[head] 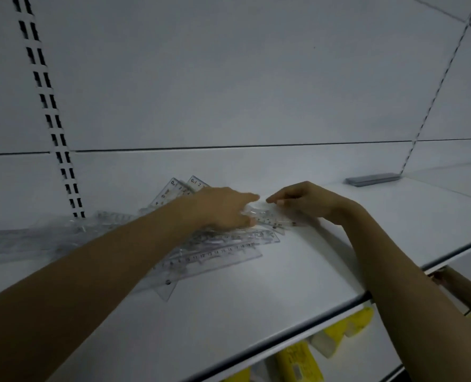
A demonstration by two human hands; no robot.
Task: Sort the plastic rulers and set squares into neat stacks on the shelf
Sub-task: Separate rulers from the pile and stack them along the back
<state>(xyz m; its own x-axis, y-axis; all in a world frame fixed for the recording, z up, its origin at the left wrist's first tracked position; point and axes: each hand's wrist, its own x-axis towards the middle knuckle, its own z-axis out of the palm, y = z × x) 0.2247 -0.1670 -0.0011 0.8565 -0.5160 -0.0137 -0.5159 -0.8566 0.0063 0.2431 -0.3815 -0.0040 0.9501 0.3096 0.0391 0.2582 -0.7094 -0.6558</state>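
A loose pile of clear plastic rulers and set squares lies on the white shelf, spreading left along the back wall. Two ruler ends stick up behind my left hand. My left hand reaches over the pile, fingers on a clear piece at its right edge. My right hand meets it from the right, fingertips pinching the same clear piece. Which kind of piece it is, I cannot tell.
A grey flat block lies at the back right of the shelf. Slotted uprights run up the back panel. Yellow packages sit on the shelf below. Another person's hand shows under the shelf edge at right.
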